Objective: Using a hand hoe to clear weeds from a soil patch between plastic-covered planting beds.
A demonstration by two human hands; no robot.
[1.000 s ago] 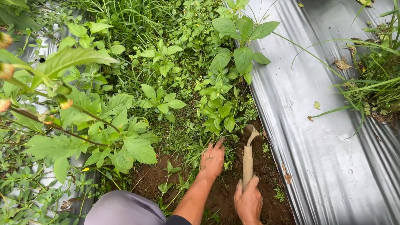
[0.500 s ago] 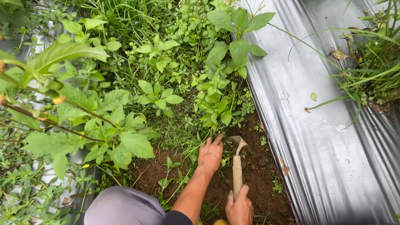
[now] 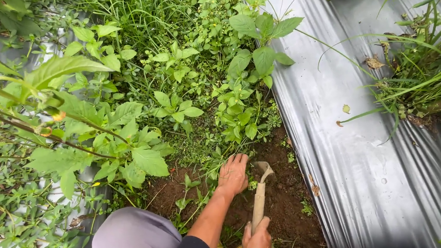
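Down on our left, broad-leaved plants (image 3: pixel 73 128) crowded over a strip of silver plastic mulch, their stems reaching across toward the middle. Just past them a dense patch of green weeds (image 3: pixel 202 86) filled the furrow between the two sheets. At the near edge of that patch our left hand (image 3: pixel 233 173) lay flat on the ground, fingers spread and loose, gripping nothing, its fingertips among the low weeds where green met bare soil (image 3: pixel 282 207). Just beside it on the right, our right hand (image 3: pixel 257 245) was clenched around the wooden handle of a small hand hoe (image 3: pixel 260 195), held nearly upright in view, its metal blade bent over at the far end and touching the dark soil close to the left hand's fingers. A few tiny seedlings dotted that bare earth. Further right ran the wide silver mulch sheet (image 3: pixel 363 172), ridged and shiny, with a couple of dry leaves on it, and grassy plants (image 3: pixel 428 77) hung over its far right edge.
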